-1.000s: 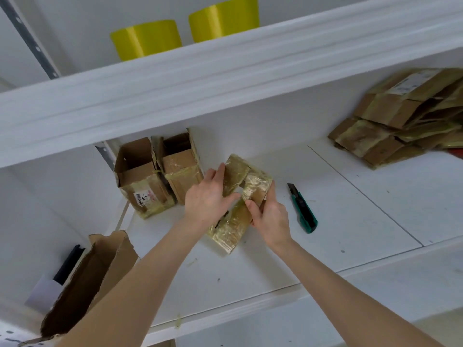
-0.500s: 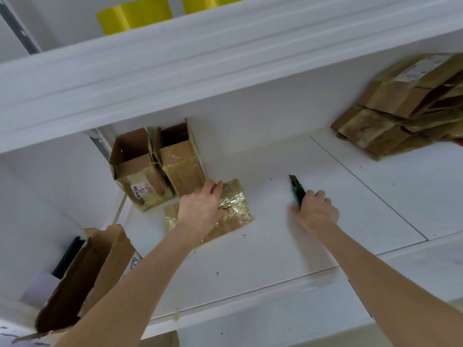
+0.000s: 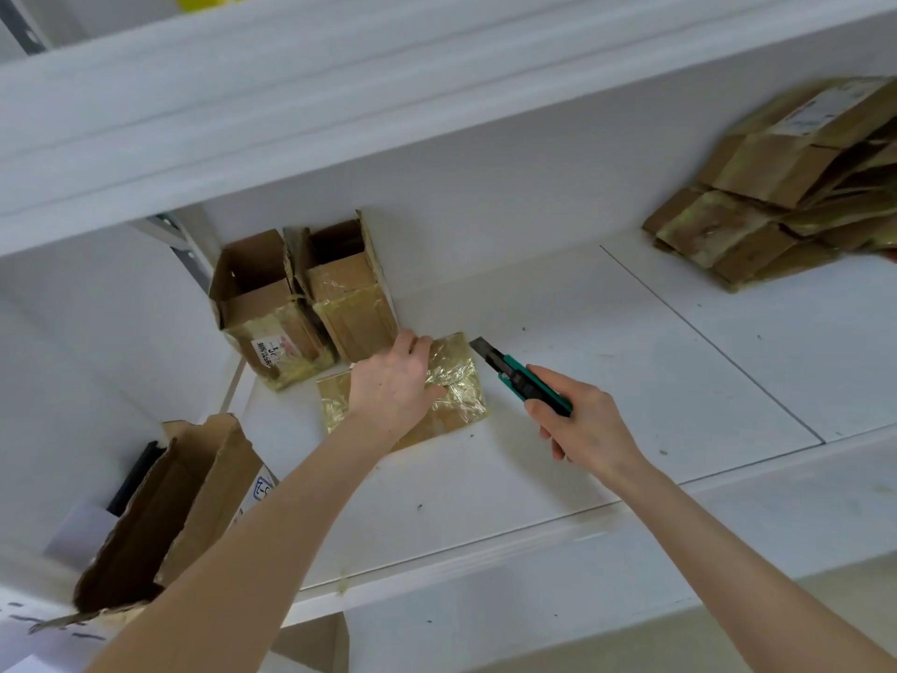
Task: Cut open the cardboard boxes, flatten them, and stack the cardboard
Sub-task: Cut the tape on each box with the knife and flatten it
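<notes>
White shelving fills the head view: a deep white shelf (image 3: 631,381) runs across the middle of the frame, with another shelf board (image 3: 340,80) overhanging it along the top.

Centre frame, a flattened box (image 3: 458,381) wrapped in shiny yellowish tape lies flat on the shelf. The left hand (image 3: 393,386) presses down on its left half with the fingers laid out fairly straight. Just right of it, the right hand (image 3: 582,425) is wrapped round the green handle of a utility knife (image 3: 514,376). The blade is out and points up-left toward the box's upper right corner, close to it, though I cannot tell whether it touches.

Behind the left hand, two open boxes (image 3: 262,303) stand side by side against the back wall. A stack of flattened cardboard (image 3: 776,187) sits at the upper right of the frame, well apart. A large open carton (image 3: 184,502) stands at the lower left, below the shelf edge.

The flattened piece looks light and thin, stiff along its panels but ready to fold at the creases. The glossy tape is probably slick, so a flat palm pressing down seems a better hold than a pinch. Fingers should keep clear of the blade's path. To lift the piece for stacking, an edge or corner is likely the best place to grip.
</notes>
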A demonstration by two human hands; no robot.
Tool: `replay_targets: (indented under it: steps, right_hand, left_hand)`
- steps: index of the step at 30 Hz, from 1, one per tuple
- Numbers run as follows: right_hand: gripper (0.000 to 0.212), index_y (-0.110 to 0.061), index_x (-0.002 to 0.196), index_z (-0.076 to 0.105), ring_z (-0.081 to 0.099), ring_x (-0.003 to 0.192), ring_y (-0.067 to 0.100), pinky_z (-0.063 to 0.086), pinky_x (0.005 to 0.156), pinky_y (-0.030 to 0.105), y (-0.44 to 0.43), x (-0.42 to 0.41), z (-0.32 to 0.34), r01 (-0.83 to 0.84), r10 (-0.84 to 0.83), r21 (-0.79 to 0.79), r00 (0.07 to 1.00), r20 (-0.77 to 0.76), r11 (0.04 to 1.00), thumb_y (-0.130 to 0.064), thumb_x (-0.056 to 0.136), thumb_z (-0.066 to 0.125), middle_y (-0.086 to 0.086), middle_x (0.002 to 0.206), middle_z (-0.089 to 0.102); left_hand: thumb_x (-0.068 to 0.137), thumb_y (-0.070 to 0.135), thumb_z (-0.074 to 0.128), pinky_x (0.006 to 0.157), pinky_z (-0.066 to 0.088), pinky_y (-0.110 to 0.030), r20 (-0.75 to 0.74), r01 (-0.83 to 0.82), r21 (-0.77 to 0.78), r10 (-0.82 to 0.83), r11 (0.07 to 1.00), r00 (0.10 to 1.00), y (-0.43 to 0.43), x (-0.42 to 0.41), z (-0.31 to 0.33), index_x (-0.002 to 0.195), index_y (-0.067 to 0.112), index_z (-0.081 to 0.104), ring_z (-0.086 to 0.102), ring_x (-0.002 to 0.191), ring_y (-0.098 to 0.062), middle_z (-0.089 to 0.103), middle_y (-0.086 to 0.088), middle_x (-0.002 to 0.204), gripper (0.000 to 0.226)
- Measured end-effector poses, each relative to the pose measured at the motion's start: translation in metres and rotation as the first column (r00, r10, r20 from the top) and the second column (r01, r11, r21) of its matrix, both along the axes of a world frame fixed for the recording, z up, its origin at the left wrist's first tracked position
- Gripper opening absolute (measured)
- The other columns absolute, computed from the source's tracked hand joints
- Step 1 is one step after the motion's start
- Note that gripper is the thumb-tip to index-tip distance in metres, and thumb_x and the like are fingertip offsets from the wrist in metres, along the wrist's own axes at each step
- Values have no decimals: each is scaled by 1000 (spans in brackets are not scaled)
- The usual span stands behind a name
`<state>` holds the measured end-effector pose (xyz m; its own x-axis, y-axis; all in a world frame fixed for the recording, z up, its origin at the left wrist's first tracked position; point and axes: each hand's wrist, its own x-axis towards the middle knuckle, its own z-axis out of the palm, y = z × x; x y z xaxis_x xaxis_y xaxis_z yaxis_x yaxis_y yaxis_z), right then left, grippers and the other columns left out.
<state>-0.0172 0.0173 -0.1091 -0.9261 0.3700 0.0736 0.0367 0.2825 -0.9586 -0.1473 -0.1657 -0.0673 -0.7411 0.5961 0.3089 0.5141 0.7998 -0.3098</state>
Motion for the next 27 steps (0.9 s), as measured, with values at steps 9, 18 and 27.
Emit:
replay_targets:
  steps: [9,18,27]
  right_hand:
    - [46,-58,117,56,49,42,12,48,46,23,7,12,-7,-46,40,142,998,46,989,-21,91,59,-9,59,55]
    - [50,-51,140,36,53,65,21,50,62,30,-5,21,-17,-74,-52,556,977,208,828,-35,95,50,4,80,60]
    - [45,-51,132,49,57,62,18,49,55,28,5,32,-20,16,-89,449,986,141,893,-34,91,57,-2,77,64]
  left_hand:
    - [87,51,58,56,46,-27,-17,-30,-13,29,999,999,2,7,1,132,19,47,63,83,-18,51,2,126,57]
    - [86,50,60,58,44,-28,22,-35,3,35,999,999,3,8,2,130,17,50,65,85,-23,50,0,127,55]
    - [87,57,55,62,44,-32,86,-67,29,64,997,994,4,-5,7,131,17,49,64,93,-29,50,-2,129,60]
